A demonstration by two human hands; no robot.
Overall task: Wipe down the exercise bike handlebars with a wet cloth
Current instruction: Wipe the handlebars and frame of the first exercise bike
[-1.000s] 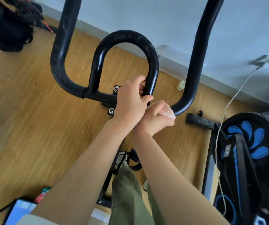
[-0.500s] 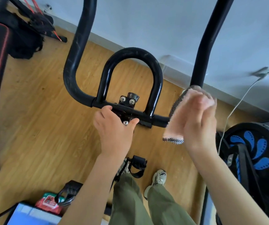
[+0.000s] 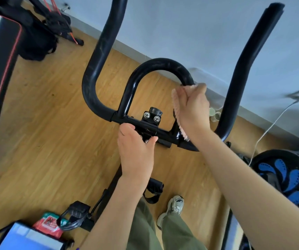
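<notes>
Pink, nubbly cloth (image 3: 177, 105) sits at centre right of the frame, folded round the right leg of the inner loop (image 3: 163, 64) of the handlebars (image 3: 89, 87). The right hand (image 3: 194, 109) clamps it there, fingers curled round cloth and tube together. The left hand (image 3: 136, 150) is apart from it, lower centre, with fingers hooked over the crossbar (image 3: 125, 120) beside the two bright clamp bolts (image 3: 151, 117).

Procedure for the step in hand, as a judgement:
- Keep the cloth wrapped fully round the tube so that the whole circumference is covered in one pass.
- Slide along the curve of the loop and twist the wrist slightly; the round section has no flat face to press on.
- Brace with the left hand on the crossbar to stop the bars from swinging.
- Watch the weld where the loop meets the crossbar; dirt probably lodges in that corner.

The tubing is black and glossy, with pale scuffs on the crown of the loop. The right outer bar (image 3: 242, 73) rises to the upper right and looks matt at its tip.

Below lies a wooden plank floor (image 3: 45, 123), with a pale shoe (image 3: 175, 206) at lower centre and a white cable (image 3: 271, 127) at the right.
</notes>
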